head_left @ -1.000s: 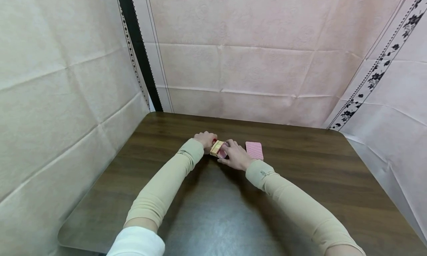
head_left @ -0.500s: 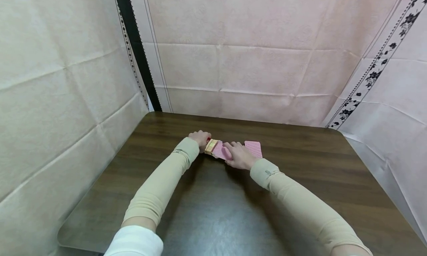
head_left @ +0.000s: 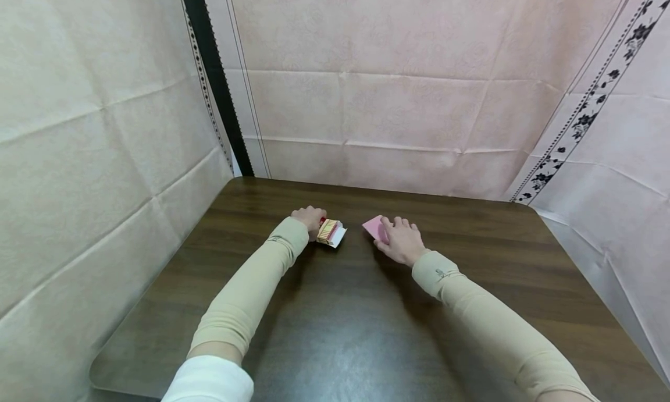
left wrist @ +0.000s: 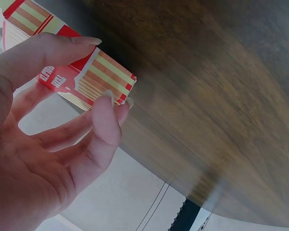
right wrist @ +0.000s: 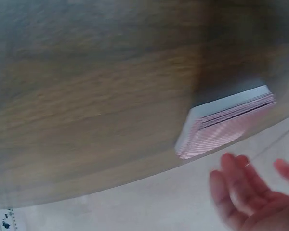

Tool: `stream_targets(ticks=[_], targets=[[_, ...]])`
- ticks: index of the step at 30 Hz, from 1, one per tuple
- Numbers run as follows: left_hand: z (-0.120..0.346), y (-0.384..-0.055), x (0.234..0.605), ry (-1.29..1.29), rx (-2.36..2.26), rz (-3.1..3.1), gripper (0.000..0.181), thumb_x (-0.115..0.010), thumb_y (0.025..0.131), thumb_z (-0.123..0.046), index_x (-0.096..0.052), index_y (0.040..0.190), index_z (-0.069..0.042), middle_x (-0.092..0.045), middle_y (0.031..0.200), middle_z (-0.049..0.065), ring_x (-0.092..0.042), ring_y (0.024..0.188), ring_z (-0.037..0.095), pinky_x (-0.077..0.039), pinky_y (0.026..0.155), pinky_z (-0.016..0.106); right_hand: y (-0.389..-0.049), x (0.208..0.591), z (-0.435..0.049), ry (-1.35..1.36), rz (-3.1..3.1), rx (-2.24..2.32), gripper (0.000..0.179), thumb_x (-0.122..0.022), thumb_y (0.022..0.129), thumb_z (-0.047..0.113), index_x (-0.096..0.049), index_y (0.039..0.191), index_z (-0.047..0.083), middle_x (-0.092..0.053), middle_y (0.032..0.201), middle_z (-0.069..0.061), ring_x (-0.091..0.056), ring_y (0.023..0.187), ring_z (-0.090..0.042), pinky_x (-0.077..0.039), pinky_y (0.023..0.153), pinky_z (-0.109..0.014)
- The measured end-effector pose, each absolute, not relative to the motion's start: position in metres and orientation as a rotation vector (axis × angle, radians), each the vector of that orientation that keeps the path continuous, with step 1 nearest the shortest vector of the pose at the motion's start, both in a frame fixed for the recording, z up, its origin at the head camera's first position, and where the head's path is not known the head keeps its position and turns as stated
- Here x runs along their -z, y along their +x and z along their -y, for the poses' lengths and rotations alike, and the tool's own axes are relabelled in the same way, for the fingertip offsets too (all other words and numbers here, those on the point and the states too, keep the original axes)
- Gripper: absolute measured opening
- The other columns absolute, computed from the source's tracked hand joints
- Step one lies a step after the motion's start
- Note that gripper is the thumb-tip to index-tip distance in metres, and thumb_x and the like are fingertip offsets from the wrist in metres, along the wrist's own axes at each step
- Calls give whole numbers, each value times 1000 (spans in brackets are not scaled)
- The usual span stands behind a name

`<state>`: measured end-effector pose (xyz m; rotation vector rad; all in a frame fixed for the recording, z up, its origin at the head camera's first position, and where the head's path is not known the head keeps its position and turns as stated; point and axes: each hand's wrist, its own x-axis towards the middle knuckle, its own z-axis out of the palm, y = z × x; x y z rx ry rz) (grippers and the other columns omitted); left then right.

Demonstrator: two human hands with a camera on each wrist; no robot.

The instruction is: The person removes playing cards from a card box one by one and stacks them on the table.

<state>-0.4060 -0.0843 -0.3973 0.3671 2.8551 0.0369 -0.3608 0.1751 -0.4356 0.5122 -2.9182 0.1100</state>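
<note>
My left hand grips a small red and cream striped playing card box. In the left wrist view, thumb and fingers of the left hand hold the card box by its sides near one end. Its white flap stands out at the end facing right in the head view. My right hand is over a pink-backed deck of cards, partly covering it. In the right wrist view, blurred, the loosely spread fingers of the right hand lie just off the deck, which shows white edges and slightly uneven layers.
A dark brown wooden table with rounded corners carries everything. Pale creased cloth hangs behind its far edge and along both sides. A black strip runs down at the back left corner.
The right hand has drawn pink-backed cards out of the box and moved right, over where the other pink cards lay. The left hand has shifted slightly left with the box.
</note>
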Motion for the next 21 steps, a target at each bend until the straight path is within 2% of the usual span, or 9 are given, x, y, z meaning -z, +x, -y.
stream_targets(ticks=[7, 21], targets=[[83, -407, 399, 379, -46, -2868, 48, -68, 82, -10, -55, 127, -20, -58, 128, 10, -56, 112, 29, -48, 89, 48, -362, 441, -183, 212, 2933, -71, 55, -57, 90, 46, -49, 124, 5, -57, 106, -25, -55, 102, -43, -45, 81, -55], [79, -410, 405, 368, -34, -2861, 52, -68, 82, -10, -54, 130, -20, -57, 131, 10, -55, 115, 30, -48, 90, 48, -361, 448, -181, 121, 3013, 26, 62, -46, 94, 56, -52, 129, 4, -59, 117, -29, -56, 106, -46, -45, 85, -60]])
